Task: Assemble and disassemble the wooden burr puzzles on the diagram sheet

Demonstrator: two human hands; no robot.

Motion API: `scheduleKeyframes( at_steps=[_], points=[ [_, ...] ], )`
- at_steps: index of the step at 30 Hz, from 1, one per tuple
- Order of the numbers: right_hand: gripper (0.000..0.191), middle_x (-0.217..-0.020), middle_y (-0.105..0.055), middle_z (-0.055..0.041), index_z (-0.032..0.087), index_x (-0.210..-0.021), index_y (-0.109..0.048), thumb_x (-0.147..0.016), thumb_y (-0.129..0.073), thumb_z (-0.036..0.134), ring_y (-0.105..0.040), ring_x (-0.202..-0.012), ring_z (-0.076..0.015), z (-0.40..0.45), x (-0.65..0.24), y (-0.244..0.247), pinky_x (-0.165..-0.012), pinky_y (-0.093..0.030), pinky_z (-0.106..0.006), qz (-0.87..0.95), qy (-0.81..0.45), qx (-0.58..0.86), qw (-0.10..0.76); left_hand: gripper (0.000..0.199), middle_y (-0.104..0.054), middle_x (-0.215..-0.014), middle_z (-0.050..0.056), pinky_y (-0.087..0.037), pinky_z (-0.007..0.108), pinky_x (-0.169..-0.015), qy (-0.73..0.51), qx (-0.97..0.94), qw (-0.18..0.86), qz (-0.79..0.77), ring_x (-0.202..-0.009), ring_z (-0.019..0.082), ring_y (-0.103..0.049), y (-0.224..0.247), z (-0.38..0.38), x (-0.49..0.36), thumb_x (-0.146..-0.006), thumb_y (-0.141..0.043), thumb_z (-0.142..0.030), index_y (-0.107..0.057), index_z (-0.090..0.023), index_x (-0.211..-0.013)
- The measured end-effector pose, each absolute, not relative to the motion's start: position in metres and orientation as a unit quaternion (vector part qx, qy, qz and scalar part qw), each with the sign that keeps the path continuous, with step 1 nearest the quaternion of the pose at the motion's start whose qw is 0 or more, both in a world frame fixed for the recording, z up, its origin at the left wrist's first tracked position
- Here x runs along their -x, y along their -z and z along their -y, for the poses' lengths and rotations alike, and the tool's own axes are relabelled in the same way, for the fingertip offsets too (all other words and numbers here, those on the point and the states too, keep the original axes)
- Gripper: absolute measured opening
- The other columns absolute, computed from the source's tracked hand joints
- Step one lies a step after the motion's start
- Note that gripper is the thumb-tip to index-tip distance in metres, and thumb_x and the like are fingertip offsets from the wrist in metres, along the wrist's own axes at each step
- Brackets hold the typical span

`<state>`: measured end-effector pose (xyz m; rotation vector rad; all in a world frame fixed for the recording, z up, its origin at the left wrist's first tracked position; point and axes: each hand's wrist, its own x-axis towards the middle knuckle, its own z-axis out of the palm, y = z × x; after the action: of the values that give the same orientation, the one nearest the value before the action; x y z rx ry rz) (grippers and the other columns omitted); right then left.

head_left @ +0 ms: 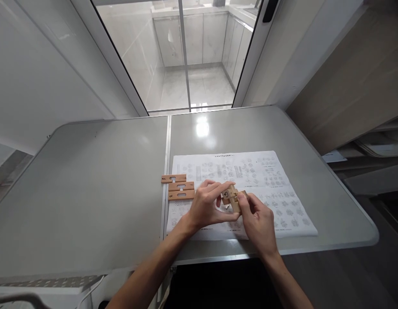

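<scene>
Between my two hands is a wooden interlocking puzzle (231, 197), several light notched blocks crossing one another, one with a dark mark. My left hand (207, 204) grips it from the left, thumb below and index finger on top. From the right, my right hand (258, 216) pinches it with thumb and fingers; part of the puzzle is hidden there. Left of my left hand lie three reddish wooden pieces with slots: a top piece (173, 178), a middle piece (181, 186) and a bottom piece (181, 195), with dark numerals. Beneath the hands is a printed diagram sheet (282, 193).
The grey folding table (105, 184) has a metal seam (167, 163) just left of the sheet. A glass door (199, 56) stands behind its far edge. Shelves (372, 150) with papers are at the right.
</scene>
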<state>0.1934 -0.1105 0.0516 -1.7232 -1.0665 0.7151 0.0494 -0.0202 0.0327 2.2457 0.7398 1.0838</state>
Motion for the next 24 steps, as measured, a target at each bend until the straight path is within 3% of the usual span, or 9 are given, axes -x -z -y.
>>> scheduleKeyframes(
  at_steps=[3, 7, 15, 24],
  points=[
    [0.051, -0.067, -0.052, 0.0019, 0.022, -0.073, -0.051, -0.104, -0.054, 0.062, -0.046, -0.062, -0.0153, 0.107, -0.198, -0.055, -0.058, -0.039, -0.028, 0.422, -0.376, 0.670, 0.481, 0.055, -0.069, -0.074, -0.004, -0.055, 0.036, -0.086, -0.402, -0.831, 0.259, -0.286, -0.065, 0.016, -0.064, -0.035, 0.021, -0.050, -0.074, -0.078, -0.031, -0.068, -0.019, -0.127],
    [0.048, -0.071, -0.052, 0.0015, 0.021, -0.079, -0.057, -0.099, -0.060, 0.064, -0.047, -0.066, -0.0164, 0.105, -0.208, -0.058, -0.060, -0.041, -0.028, 0.425, -0.453, 0.643, 0.448, 0.054, -0.068, -0.076, -0.004, -0.054, 0.034, -0.080, -0.380, -0.841, 0.254, -0.289, -0.058, 0.013, -0.058, -0.038, 0.021, -0.049, -0.074, -0.079, -0.031, -0.067, -0.019, -0.125],
    [0.047, -0.068, -0.036, 0.0061, 0.023, -0.076, -0.048, -0.093, -0.071, 0.060, -0.036, -0.061, -0.0137, 0.110, -0.208, -0.051, -0.054, -0.034, -0.027, 0.428, -0.425, 0.659, 0.450, 0.052, -0.072, -0.081, -0.002, -0.051, 0.032, -0.072, -0.362, -0.867, 0.212, -0.267, -0.060, 0.014, -0.059, -0.037, 0.022, -0.047, -0.083, -0.078, -0.039, -0.065, -0.019, -0.129],
    [0.047, -0.068, -0.031, 0.0079, 0.025, -0.076, -0.041, -0.098, -0.070, 0.055, -0.039, -0.056, -0.0120, 0.115, -0.203, -0.039, -0.051, -0.036, -0.026, 0.435, -0.411, 0.642, 0.479, 0.054, -0.070, -0.079, -0.002, -0.051, 0.032, -0.073, -0.369, -0.871, 0.200, -0.257, -0.059, 0.013, -0.058, -0.033, 0.020, -0.046, -0.088, -0.079, -0.049, -0.065, -0.019, -0.130]
  ],
)
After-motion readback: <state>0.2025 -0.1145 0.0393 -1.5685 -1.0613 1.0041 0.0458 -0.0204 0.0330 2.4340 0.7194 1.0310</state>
